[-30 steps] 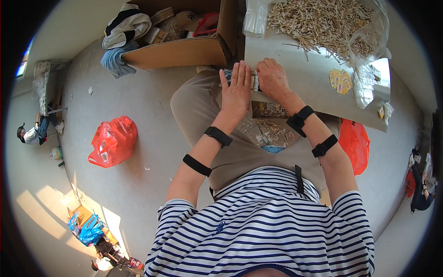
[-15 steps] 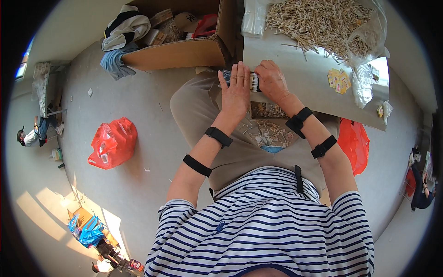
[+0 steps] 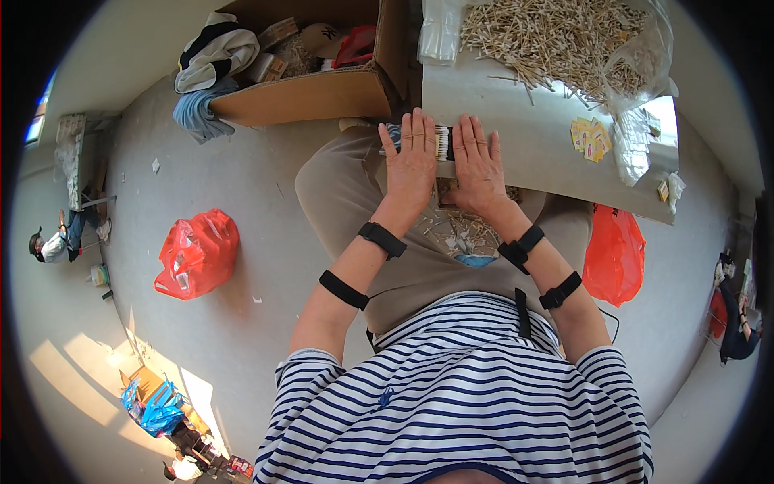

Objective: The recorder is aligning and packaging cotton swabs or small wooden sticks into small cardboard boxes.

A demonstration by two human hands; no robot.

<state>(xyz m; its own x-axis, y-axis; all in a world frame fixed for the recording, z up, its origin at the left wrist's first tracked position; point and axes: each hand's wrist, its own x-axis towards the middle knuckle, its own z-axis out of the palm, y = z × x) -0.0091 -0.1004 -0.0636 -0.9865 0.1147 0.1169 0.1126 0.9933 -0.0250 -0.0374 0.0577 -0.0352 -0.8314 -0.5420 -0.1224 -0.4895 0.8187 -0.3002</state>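
1. A compact row of white-tipped cotton swabs (image 3: 442, 143) lies in the gap between the hands, by the near left corner of a grey, shiny metal surface (image 3: 532, 145); the row's line of tips runs away from the body, while each stick seems to lie crosswise.
2. The left hand (image 3: 411, 165) is nearer, its fingers over the row's left part; the right hand (image 3: 479, 171) lies just to the row's right, and I cannot tell whether it touches the end.
3. The left hand is flat and palm down, little finger spread, thumb hidden; whether anything is pinched beneath it I cannot tell; the right hand is flat too, fingers straight, thumb out toward the left, with nothing visibly gripped.
4. Counted: two hands; one row, its single swabs too small to number; one heap of loose wooden-stick swabs (image 3: 556, 44), beyond counting; one cluster of small yellow-and-white cards (image 3: 591, 139), overlapping too much to count.
5. Around these: one open brown cardboard box (image 3: 306, 97); two red plastic bags, one to the left on the floor (image 3: 197, 254), one to the right (image 3: 614, 254); four black straps, two on each forearm.
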